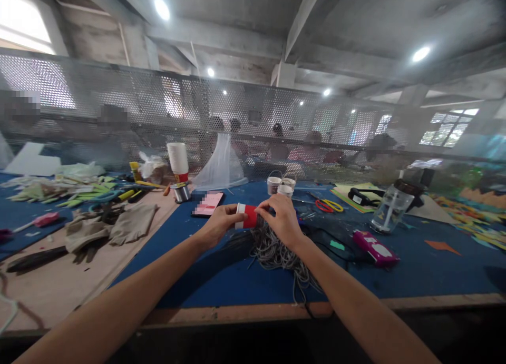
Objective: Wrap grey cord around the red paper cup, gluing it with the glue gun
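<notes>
Both my hands meet over a blue-covered table [237, 279]. My left hand [218, 223] grips a small red and white paper cup [246, 216] lying on its side, fingers curled round its white rim end. My right hand [281, 216] closes on the cup's other end from the right, fingers bent over it. Directly below and behind the hands lies a tangled pile of grey cord [276, 253], which trails toward the table's front edge.
A phone [207, 204] lies left of the hands, with a stack of paper cups [177, 161] and a metal tin [182, 192] behind it. Small pots [281, 184], scissors [329, 205], a clear jar [389, 209] and a pink box [375, 248] lie right. Gloves [114, 226] lie left. A perforated screen [253, 121] backs the table, people beyond it.
</notes>
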A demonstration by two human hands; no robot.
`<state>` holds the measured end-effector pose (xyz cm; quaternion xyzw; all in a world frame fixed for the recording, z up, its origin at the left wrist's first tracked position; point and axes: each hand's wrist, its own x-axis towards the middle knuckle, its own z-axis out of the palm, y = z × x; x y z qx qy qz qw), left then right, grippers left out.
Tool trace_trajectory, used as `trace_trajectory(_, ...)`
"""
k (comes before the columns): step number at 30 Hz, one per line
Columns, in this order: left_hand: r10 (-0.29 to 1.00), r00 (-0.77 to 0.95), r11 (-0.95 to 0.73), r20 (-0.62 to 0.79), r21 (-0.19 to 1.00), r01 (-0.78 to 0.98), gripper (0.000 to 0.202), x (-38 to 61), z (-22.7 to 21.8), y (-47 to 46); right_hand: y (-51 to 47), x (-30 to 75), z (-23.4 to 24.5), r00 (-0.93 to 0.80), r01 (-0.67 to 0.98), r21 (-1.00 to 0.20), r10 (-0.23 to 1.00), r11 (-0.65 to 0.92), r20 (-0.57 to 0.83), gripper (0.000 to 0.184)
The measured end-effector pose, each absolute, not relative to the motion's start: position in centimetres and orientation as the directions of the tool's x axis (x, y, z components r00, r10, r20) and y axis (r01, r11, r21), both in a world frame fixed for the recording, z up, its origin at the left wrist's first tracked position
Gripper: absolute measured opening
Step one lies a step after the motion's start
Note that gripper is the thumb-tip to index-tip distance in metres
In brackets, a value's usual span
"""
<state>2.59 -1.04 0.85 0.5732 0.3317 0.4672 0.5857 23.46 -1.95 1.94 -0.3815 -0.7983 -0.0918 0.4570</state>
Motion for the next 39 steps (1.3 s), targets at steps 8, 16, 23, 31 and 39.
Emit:
trace_trajectory(8,0.92,0.365,-0.088,0.145,0.982,-0.17,0.027,2.51,0.78,-1.02,-1.71,23.6,2.0,-0.292,0.68,-0.213,0.526,0.702,0.799,0.011)
trace_trajectory(16,0.917,0.369,-0.093,0.149,0.982,-0.166,0.029,2.55,0.99,-1.14,-1.93,23.57,2.07,-0.283,0.687,-0.22,0.533,0.693,0.797,0.011)
trace_trajectory(23,0.906,0.389,-0.11,0.165,0.981,-0.161,0.032,2.45,0.53,-0.82,-1.95,23.63,2.14,-0.274,0.687,-0.227,0.536,0.69,0.799,0.01)
trace_trajectory(31,0.902,0.396,-0.131,0.17,0.984,-0.125,0.03,2.51,0.83,-1.14,-2.18,23.64,2.36,-0.27,0.685,-0.238,0.544,0.689,0.794,0.011)
trace_trajectory(39,0.891,0.412,-0.161,0.191,0.981,-0.108,0.031,2.45,0.91,-1.19,-1.94,23.76,2.16,-0.272,0.675,-0.259,0.56,0.69,0.783,0.013)
